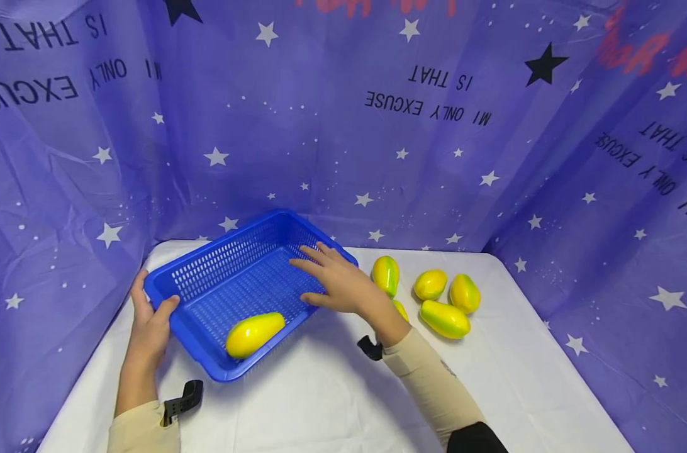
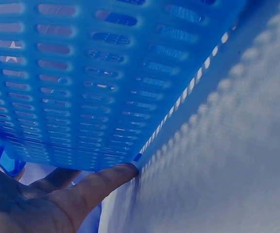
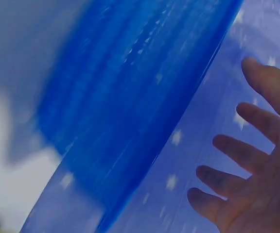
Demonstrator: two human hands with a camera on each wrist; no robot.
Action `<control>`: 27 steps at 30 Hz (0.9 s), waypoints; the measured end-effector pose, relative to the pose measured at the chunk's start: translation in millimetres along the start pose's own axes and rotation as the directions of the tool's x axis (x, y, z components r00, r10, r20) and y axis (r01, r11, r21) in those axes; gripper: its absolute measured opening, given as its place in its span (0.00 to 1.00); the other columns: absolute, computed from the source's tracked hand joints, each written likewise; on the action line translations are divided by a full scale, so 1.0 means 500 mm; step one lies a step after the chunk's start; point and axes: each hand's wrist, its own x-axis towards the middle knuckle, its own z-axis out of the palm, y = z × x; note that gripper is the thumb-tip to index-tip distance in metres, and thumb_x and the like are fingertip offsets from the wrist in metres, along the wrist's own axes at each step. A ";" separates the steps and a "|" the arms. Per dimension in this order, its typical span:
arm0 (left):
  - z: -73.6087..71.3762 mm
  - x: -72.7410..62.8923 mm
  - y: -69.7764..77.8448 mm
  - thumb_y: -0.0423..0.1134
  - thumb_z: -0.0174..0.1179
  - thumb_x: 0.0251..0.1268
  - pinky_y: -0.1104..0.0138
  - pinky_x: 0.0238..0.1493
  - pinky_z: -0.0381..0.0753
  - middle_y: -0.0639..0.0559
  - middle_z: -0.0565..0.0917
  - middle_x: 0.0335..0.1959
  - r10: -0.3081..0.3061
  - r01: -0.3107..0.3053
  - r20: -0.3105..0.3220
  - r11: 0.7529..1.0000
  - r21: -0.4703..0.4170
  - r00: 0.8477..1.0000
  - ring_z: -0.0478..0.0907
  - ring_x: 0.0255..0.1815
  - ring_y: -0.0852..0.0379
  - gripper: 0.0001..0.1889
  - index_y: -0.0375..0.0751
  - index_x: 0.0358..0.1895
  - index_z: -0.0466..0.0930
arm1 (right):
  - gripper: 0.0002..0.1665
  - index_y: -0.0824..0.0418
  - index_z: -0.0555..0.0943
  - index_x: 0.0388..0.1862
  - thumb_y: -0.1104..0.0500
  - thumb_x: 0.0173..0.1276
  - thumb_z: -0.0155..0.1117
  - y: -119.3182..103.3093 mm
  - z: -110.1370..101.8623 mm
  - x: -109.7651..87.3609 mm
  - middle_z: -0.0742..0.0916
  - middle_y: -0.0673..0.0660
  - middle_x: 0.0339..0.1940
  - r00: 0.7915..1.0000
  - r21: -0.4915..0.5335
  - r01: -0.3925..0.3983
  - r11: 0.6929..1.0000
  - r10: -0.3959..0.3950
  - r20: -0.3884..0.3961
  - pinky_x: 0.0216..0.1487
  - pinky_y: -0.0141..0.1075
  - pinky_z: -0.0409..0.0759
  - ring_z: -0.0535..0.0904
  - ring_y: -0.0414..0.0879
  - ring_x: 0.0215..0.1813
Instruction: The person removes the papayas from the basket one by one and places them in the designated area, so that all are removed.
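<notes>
A blue plastic basket (image 1: 247, 283) with slotted walls sits at an angle over the left part of the table. My left hand (image 1: 150, 330) grips its left end, thumb over the rim and fingers outside. In the left wrist view a finger (image 2: 101, 187) lies along the basket's (image 2: 77, 87) outer side, low by the white cloth. One yellow mango (image 1: 255, 335) lies inside, near the front corner. With fingers spread, my right hand (image 1: 343, 280) hovers by the basket's right end, holding nothing. The right wrist view shows those fingers (image 3: 239, 153) apart from the blurred basket (image 3: 125, 111).
On the white-covered table (image 1: 519, 365), several yellow-green mangoes lie right of the basket, among them a long one (image 1: 445, 319) and an upright-looking one (image 1: 385, 275). My right forearm partly hides another mango (image 1: 401, 309). A purple star-printed curtain (image 1: 332, 157) stands behind and at both sides.
</notes>
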 end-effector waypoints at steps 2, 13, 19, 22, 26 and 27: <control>-0.002 -0.004 -0.003 0.40 0.41 0.77 0.50 0.69 0.58 0.36 0.42 0.77 -0.013 0.013 -0.002 1.000 0.022 1.000 0.51 0.71 0.33 0.38 0.72 0.75 0.25 | 0.44 0.43 0.58 0.78 0.36 0.66 0.61 -0.034 0.003 0.048 0.59 0.55 0.78 0.996 -0.028 0.042 0.999 -0.040 0.082 0.74 0.50 0.45 0.49 0.61 0.77; -0.005 -0.002 -0.006 0.42 0.41 0.77 0.68 0.57 0.72 0.34 0.44 0.77 0.016 -0.017 0.015 0.998 0.063 1.000 0.55 0.70 0.30 0.38 0.73 0.74 0.25 | 0.51 0.30 0.53 0.77 0.30 0.57 0.64 -0.171 0.047 0.221 0.51 0.46 0.80 0.861 0.009 0.094 0.996 -0.086 0.502 0.75 0.49 0.41 0.39 0.56 0.79; 0.000 0.004 -0.005 0.42 0.41 0.77 0.43 0.66 0.58 0.36 0.42 0.78 0.011 -0.012 0.026 0.999 0.032 1.000 0.52 0.72 0.30 0.38 0.72 0.75 0.24 | 0.42 0.35 0.57 0.77 0.42 0.67 0.64 -0.166 0.056 0.256 0.55 0.46 0.79 0.865 0.026 0.055 0.998 -0.061 0.499 0.75 0.45 0.46 0.45 0.48 0.79; 0.000 0.004 -0.005 0.42 0.41 0.77 0.39 0.67 0.54 0.36 0.42 0.78 0.011 -0.012 0.013 1.000 0.025 1.000 0.51 0.72 0.31 0.38 0.71 0.75 0.24 | 0.40 0.36 0.58 0.77 0.48 0.69 0.63 -0.145 0.047 0.254 0.56 0.47 0.79 0.877 -0.046 0.009 0.999 0.014 0.480 0.75 0.46 0.47 0.46 0.49 0.78; -0.003 0.002 -0.005 0.42 0.41 0.77 0.40 0.68 0.52 0.36 0.42 0.78 0.007 -0.007 0.005 1.000 0.026 1.000 0.50 0.73 0.31 0.38 0.71 0.75 0.24 | 0.39 0.37 0.60 0.76 0.52 0.69 0.63 -0.115 0.019 0.243 0.61 0.46 0.77 0.866 -0.101 -0.052 0.994 0.095 0.490 0.73 0.47 0.53 0.53 0.48 0.77; -0.004 0.001 -0.005 0.42 0.41 0.77 0.40 0.68 0.51 0.36 0.41 0.78 0.004 -0.004 0.006 1.000 0.030 1.000 0.49 0.73 0.31 0.38 0.70 0.75 0.24 | 0.39 0.38 0.61 0.76 0.52 0.69 0.63 -0.107 0.009 0.240 0.63 0.46 0.77 0.859 -0.096 -0.067 0.993 0.106 0.500 0.73 0.45 0.54 0.54 0.47 0.76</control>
